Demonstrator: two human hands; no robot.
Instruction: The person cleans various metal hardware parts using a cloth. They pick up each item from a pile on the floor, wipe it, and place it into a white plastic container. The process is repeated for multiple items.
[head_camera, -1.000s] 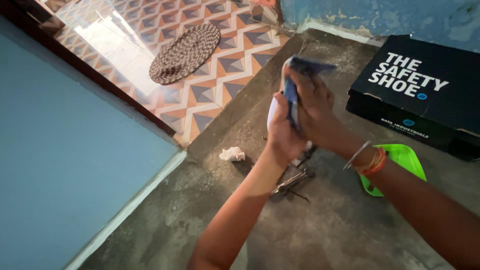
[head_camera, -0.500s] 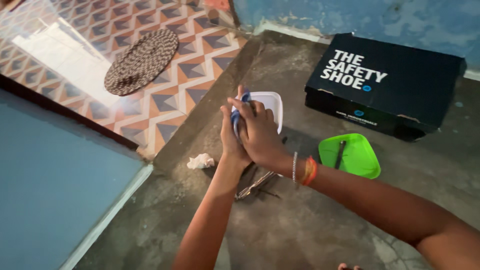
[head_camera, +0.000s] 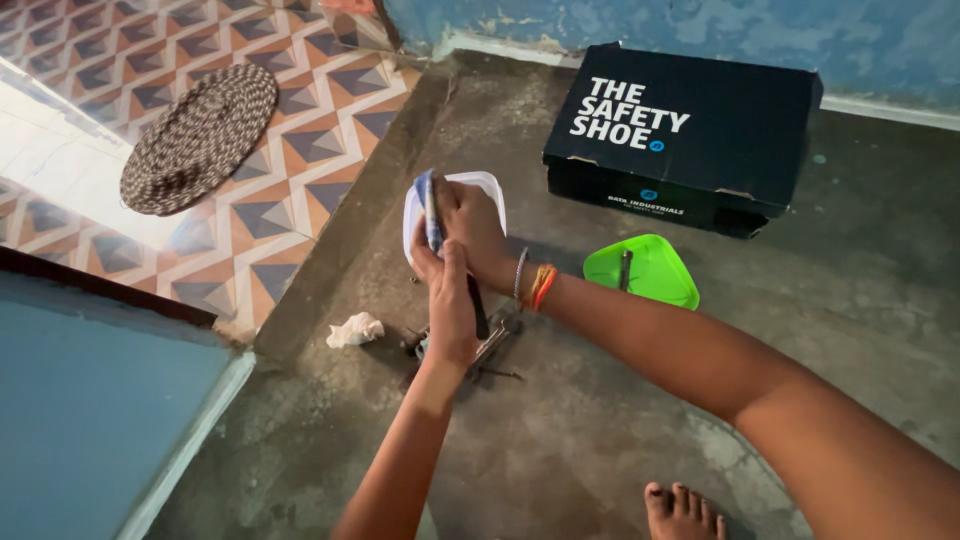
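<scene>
Up by the blue wall (head_camera: 700, 30) sits a black shoe box (head_camera: 690, 125) on the grey concrete floor (head_camera: 850, 300). Just in front of it lies a bright green tray (head_camera: 655, 275) with a dark slim tool (head_camera: 625, 268) resting in it. To the left, a crumpled white tissue (head_camera: 354, 329) lies at the floor's edge. Beyond, a round woven mat (head_camera: 198, 138) rests on patterned tiles (head_camera: 300, 120). A bare foot (head_camera: 685, 510) shows at the bottom edge.

Both hands (head_camera: 455, 255) around blue cloth (head_camera: 428, 205)

Blue cloth (head_camera: 430, 210) upright between hands
</scene>
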